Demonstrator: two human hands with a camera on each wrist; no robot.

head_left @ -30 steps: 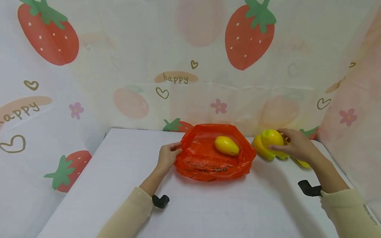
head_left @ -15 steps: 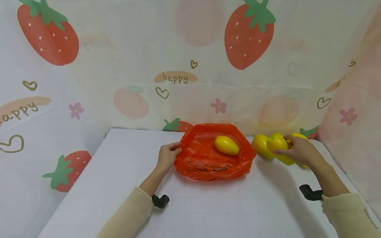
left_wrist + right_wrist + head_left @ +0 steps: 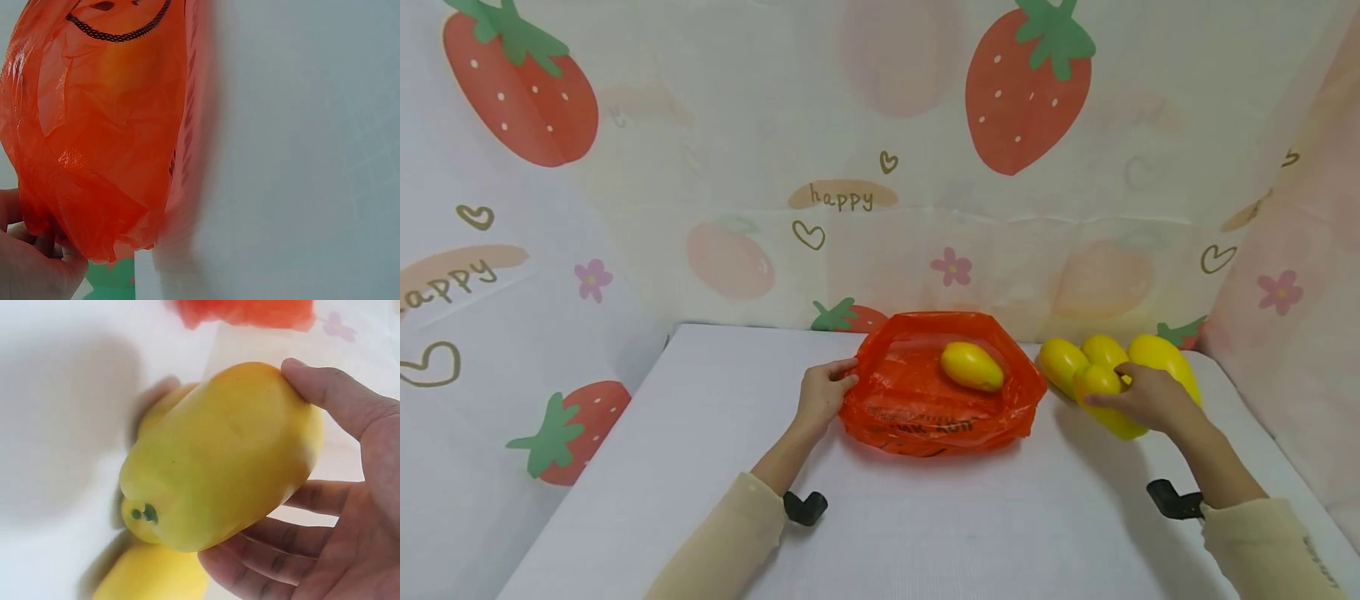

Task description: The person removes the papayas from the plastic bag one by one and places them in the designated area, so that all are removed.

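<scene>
My left hand [image 3: 822, 398] pinches the left edge of a red plastic bag [image 3: 917, 425], which lies with its mouth spread toward me. Inside the bag rests one yellow mango [image 3: 972, 367]. In the left wrist view, fingers [image 3: 62, 256] bunch the thin red plastic [image 3: 119, 156]. On the right, my right hand [image 3: 1153, 398] grips another yellow mango [image 3: 225, 456] between thumb and fingertips. Its end with green marks faces the lower left of the right wrist view. Right behind the held mango, several more yellow mangoes [image 3: 1060, 367] sit close together on the table.
The white table [image 3: 940, 525] ends at a cloth backdrop [image 3: 760, 150] printed with strawberries and hearts. A large yellow fruit [image 3: 1161, 358] lies in the group near the back right corner. Black camera mounts [image 3: 1176, 500] sit at both wrists.
My right hand has come down toward me with its mango, so more of the yellow fruits behind it show. The left hand and the bag have stayed in place.
</scene>
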